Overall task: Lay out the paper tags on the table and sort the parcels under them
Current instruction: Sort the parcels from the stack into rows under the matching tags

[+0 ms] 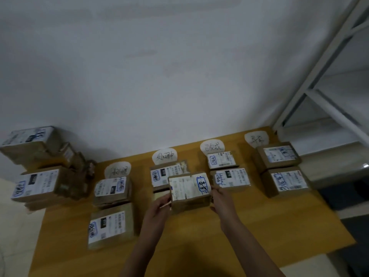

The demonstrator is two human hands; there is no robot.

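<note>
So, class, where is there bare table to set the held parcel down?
Bare table lies along the front edge, below the two right parcel columns and right of the held parcel. Crowded: the parcel stack at the left end.

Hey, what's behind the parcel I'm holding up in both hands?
A labelled parcel lying below the second tag from the left; the held parcel covers its right part. The table beneath cannot be seen.

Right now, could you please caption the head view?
Left hand and right hand hold a parcel before four tags on the table.
</note>
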